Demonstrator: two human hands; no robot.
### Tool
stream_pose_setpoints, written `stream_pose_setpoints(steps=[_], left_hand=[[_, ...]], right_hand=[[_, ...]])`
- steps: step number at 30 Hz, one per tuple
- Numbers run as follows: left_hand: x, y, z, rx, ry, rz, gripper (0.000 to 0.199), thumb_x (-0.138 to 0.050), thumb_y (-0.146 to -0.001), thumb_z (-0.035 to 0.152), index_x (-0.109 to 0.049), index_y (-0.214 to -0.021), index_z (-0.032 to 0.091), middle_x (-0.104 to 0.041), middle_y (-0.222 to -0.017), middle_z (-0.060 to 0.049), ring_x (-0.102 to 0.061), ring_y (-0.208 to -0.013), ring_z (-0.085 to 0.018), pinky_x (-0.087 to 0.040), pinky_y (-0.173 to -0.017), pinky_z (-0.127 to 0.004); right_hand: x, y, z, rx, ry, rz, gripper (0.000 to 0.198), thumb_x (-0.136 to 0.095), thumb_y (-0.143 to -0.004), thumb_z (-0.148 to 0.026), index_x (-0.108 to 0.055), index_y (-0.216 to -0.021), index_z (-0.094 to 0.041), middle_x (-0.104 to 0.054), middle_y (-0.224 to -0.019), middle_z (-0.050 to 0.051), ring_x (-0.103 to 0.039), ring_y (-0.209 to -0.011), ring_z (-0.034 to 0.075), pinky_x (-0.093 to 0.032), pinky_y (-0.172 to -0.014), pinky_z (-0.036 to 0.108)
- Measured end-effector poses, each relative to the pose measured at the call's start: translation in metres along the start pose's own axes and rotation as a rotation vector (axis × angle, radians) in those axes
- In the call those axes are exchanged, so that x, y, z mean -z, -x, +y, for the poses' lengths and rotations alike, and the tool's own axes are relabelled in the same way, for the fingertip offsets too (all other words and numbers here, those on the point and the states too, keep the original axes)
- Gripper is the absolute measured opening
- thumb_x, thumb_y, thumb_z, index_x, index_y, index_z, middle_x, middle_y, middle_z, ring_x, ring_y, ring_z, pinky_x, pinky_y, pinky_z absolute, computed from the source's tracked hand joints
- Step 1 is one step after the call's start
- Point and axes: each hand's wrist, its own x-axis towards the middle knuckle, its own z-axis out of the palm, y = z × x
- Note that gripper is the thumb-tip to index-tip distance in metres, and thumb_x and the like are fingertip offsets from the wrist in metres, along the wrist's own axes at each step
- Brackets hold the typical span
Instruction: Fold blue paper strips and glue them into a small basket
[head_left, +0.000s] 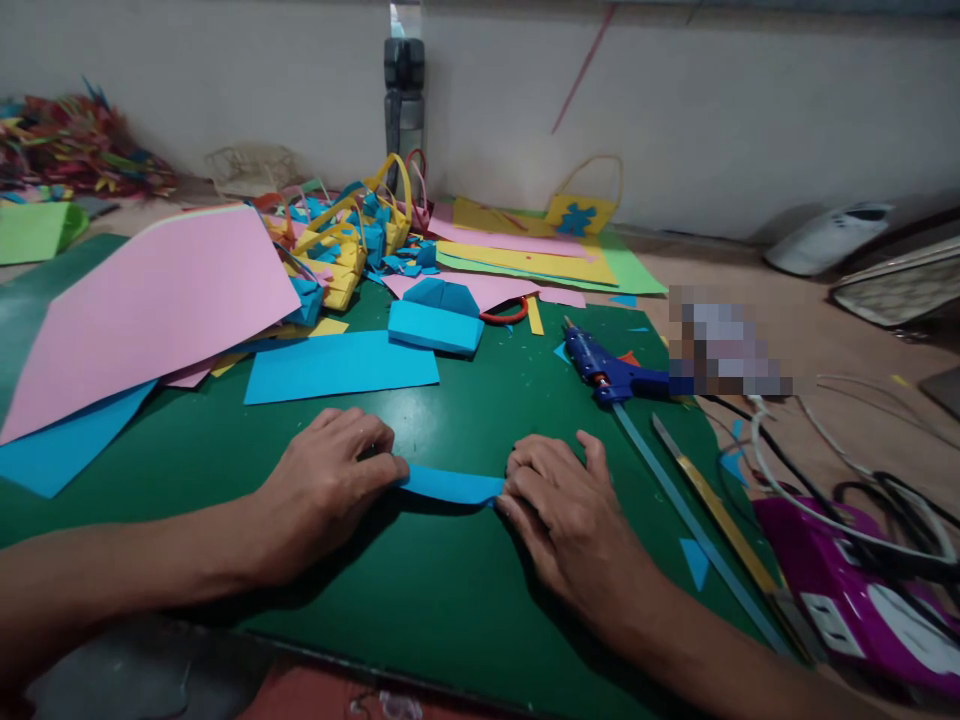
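Observation:
A narrow blue paper strip (451, 486) stretches between my two hands, just above or on the green board (420, 610). My left hand (334, 490) pinches its left end between thumb and fingers. At the opposite end, my right hand (559, 500) grips the strip, its little finger raised. Beyond the hands lies a flat blue paper sheet (337, 368), partly under a folded blue paper piece (435, 327). A blue glue gun (611, 370) rests to the right, a long translucent glue stick (694, 520) running from its back.
A yellow-handled cutter (724, 525) lies right of the glue stick. Large pink paper (165, 300) covers the board's left. Small yellow and blue paper baskets (341, 255) crowd the back. A magenta power strip (862, 590) with tangled cables sits at right.

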Motion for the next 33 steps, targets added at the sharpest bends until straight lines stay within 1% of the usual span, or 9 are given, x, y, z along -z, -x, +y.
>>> stream_pose_setpoints(steps=[2,6,9,14,18,24,33], left_hand=[[0.001,0.001,0.001,-0.013,0.016,-0.030,0.020,-0.042,-0.091,0.015,-0.060,-0.089,0.022,-0.059,-0.084,-0.003,-0.048,-0.071,-0.015,-0.032,-0.067,-0.031],[0.007,-0.001,0.005,-0.001,0.060,-0.140,0.023,-0.041,-0.092,0.018,-0.062,-0.085,0.022,-0.061,-0.081,-0.002,-0.049,-0.070,-0.015,-0.032,-0.069,-0.033],[0.011,-0.003,0.009,0.067,0.114,-0.177,0.024,-0.042,-0.091,0.020,-0.063,-0.080,0.021,-0.060,-0.084,-0.004,-0.049,-0.074,-0.017,-0.032,-0.069,-0.034],[0.012,-0.006,0.011,0.201,0.279,-0.190,0.018,-0.046,-0.089,0.022,-0.060,-0.078,0.018,-0.059,-0.086,-0.004,-0.051,-0.080,-0.017,-0.034,-0.073,-0.033],[0.014,-0.009,0.011,0.277,0.341,-0.239,0.020,-0.043,-0.090,0.022,-0.056,-0.076,0.018,-0.057,-0.085,-0.003,-0.049,-0.081,-0.017,-0.034,-0.074,-0.034],[0.013,-0.011,0.011,0.303,0.288,-0.260,0.024,-0.039,-0.091,0.023,-0.051,-0.071,0.016,-0.054,-0.081,-0.003,-0.045,-0.077,-0.017,-0.032,-0.071,-0.035],[0.002,-0.006,0.008,0.285,0.141,-0.206,0.023,-0.040,-0.091,0.026,-0.051,-0.073,0.016,-0.053,-0.079,-0.005,-0.041,-0.076,-0.019,-0.033,-0.070,-0.036]], right_hand=[[-0.001,0.000,0.000,0.012,0.010,0.007,0.021,-0.041,-0.087,-0.016,-0.053,-0.071,-0.019,-0.058,-0.082,0.006,-0.053,-0.084,0.021,-0.025,-0.091,0.049],[-0.002,0.000,0.001,0.030,0.032,0.022,0.021,-0.039,-0.087,-0.015,-0.053,-0.071,-0.019,-0.058,-0.082,0.006,-0.053,-0.084,0.021,-0.025,-0.092,0.049],[-0.001,0.000,0.000,0.020,-0.006,0.013,0.022,-0.039,-0.088,-0.016,-0.053,-0.071,-0.018,-0.058,-0.082,0.006,-0.053,-0.085,0.021,-0.023,-0.093,0.050],[0.001,-0.001,0.001,-0.038,-0.111,-0.037,0.020,-0.042,-0.087,-0.018,-0.051,-0.069,-0.019,-0.056,-0.082,0.005,-0.051,-0.084,0.021,-0.025,-0.090,0.047],[0.003,-0.001,0.001,-0.065,-0.166,-0.054,0.021,-0.041,-0.087,-0.018,-0.050,-0.068,-0.020,-0.056,-0.082,0.005,-0.050,-0.084,0.020,-0.026,-0.087,0.044],[0.001,-0.003,0.002,-0.064,-0.140,-0.038,0.023,-0.040,-0.087,-0.018,-0.049,-0.066,-0.019,-0.056,-0.082,0.005,-0.049,-0.084,0.020,-0.026,-0.084,0.042],[-0.001,-0.003,0.001,-0.041,-0.050,-0.025,0.022,-0.041,-0.086,-0.018,-0.051,-0.066,-0.019,-0.056,-0.080,0.005,-0.051,-0.082,0.020,-0.028,-0.084,0.042]])
